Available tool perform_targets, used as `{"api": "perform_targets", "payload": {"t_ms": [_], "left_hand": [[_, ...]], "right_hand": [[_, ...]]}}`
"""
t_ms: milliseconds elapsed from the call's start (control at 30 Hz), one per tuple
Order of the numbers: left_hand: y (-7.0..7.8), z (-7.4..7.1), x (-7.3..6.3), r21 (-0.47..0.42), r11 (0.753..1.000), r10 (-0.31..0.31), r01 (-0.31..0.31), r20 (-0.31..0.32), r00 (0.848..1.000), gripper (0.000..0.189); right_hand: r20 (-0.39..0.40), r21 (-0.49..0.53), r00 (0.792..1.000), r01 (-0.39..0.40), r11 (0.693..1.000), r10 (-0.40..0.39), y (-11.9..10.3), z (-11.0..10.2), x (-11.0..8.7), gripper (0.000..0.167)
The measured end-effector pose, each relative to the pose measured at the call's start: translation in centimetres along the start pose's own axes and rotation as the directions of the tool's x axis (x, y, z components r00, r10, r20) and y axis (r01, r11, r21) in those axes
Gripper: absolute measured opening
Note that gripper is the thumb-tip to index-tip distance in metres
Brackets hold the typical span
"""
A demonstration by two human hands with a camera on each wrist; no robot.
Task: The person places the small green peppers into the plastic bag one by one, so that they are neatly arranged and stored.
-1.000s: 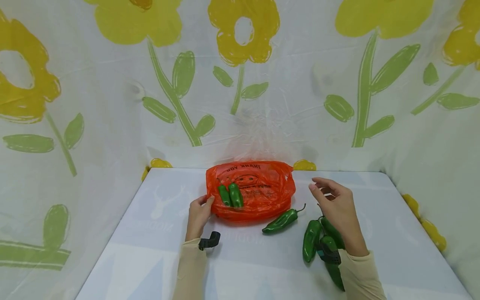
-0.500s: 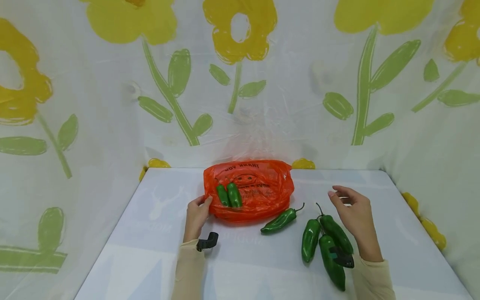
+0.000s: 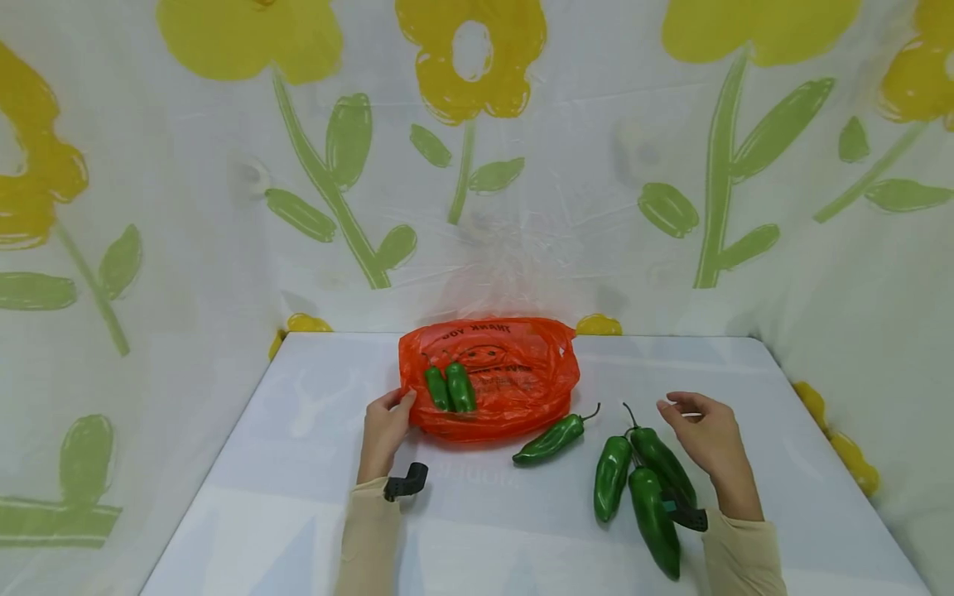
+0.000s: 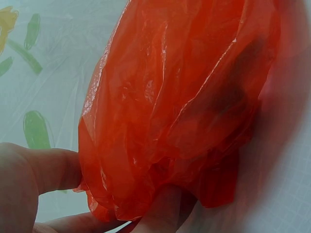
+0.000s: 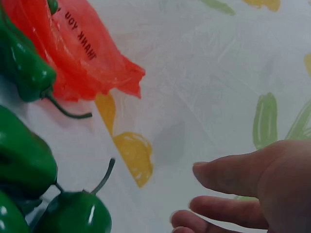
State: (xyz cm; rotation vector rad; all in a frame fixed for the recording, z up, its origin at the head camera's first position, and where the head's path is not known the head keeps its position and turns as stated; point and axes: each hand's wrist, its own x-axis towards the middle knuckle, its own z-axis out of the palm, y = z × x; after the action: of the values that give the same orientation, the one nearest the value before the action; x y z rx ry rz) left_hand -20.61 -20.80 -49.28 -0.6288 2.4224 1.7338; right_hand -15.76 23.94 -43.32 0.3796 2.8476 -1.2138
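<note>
My left hand [image 3: 383,434] pinches the left edge of a red plastic bag [image 3: 522,407], which lies with its mouth toward me. In the left wrist view the thumb presses the film [image 4: 146,121] from one side and fingers are behind it. Two green peppers, a wider one [image 3: 461,389] and a narrower one [image 3: 436,389], lie inside at the left. Another green pepper [image 3: 551,441] sits just outside the mouth. My right hand [image 3: 715,447], fingers loosely bent and holding nothing, hovers right of three peppers [image 3: 612,480] clustered with their stems together.
A white table [image 3: 492,538] with faint printing carries everything. Behind it and at both sides hangs a pale sheet [image 3: 566,199] with yellow flowers and green leaves. A black wrist camera [image 3: 407,482] is on the left wrist, and another [image 3: 684,513] on the right.
My right hand has moved to the right and nearer to me, uncovering more of the three clustered peppers. The left hand keeps its grip on the bag, and the peppers stay where they were.
</note>
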Motion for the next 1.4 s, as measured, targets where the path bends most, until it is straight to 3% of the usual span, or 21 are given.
{"api": "perform_targets", "payload": {"t_ms": [233, 567, 1400], "left_hand": [[-0.2, -0.1, 0.0, 0.004, 1.0, -0.01, 0.01, 0.006, 1.0, 0.06], [0.1, -0.1, 0.0, -0.004, 1.0, -0.004, 0.004, -0.003, 1.0, 0.061], [0.0, -0.1, -0.2, 0.001, 1.0, -0.009, 0.009, 0.006, 1.0, 0.06]], "right_hand": [[0.101, -0.043, 0.995, 0.021, 0.999, -0.017, 1.0, -0.1, 0.1, 0.056], [0.235, -0.043, 0.972, 0.003, 0.999, 0.008, 2.0, -0.1, 0.6, 0.056], [0.42, -0.055, 0.907, -0.015, 0.998, 0.036, 3.3, -0.2, 1.2, 0.059]]}}
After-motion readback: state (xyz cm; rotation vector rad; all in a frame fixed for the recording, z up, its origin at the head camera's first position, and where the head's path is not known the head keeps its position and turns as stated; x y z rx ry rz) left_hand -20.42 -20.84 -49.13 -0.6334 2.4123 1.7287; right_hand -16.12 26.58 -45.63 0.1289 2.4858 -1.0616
